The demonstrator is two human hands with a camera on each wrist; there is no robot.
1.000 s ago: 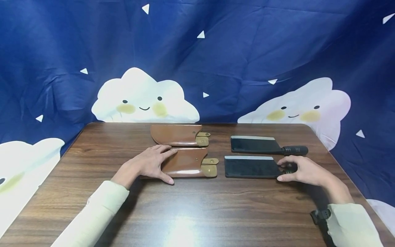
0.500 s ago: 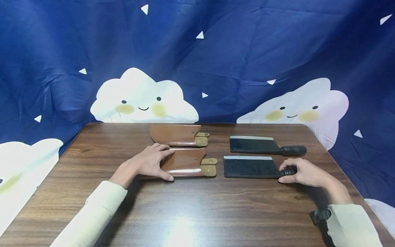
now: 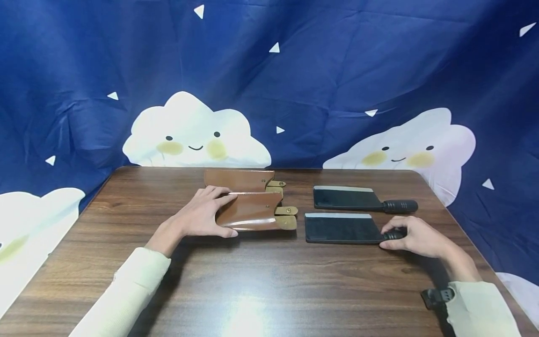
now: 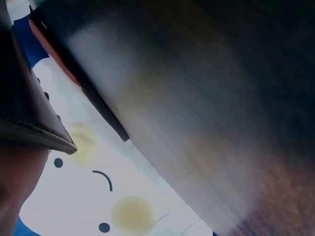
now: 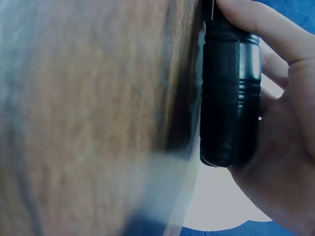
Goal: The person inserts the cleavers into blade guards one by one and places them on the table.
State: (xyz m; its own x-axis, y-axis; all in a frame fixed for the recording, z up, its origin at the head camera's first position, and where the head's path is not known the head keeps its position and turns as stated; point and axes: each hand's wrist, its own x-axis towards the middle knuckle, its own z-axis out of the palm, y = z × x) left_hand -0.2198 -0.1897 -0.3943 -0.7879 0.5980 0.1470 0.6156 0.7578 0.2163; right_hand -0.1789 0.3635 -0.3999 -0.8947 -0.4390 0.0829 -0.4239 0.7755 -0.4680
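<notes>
My left hand (image 3: pixel 201 214) grips the closed end of a brown leather knife sheath (image 3: pixel 250 210), thumb at the near edge and fingers at the far one. Raised off the table, this sheath partly hides a second brown sheath (image 3: pixel 240 178) behind it. In the left wrist view the held sheath (image 4: pixel 32 115) shows dark at the left edge. On the right, my right hand (image 3: pixel 418 236) pinches the black ribbed handle (image 5: pixel 230 98) of the nearer cleaver (image 3: pixel 342 228), whose dark blade lies flat with its pale edge facing away. Another cleaver (image 3: pixel 347 198) lies just beyond.
The brown wooden table (image 3: pixel 269 281) carries everything, with a bright glare spot near its front. A blue curtain (image 3: pixel 303 84) with white clouds hangs right behind the table's back edge. Both sheaths' strap ends point toward the cleavers.
My left hand has lifted the nearer sheath, which now overlaps the farther one. My right fingers have closed on the nearer cleaver's handle; that cleaver stays in place.
</notes>
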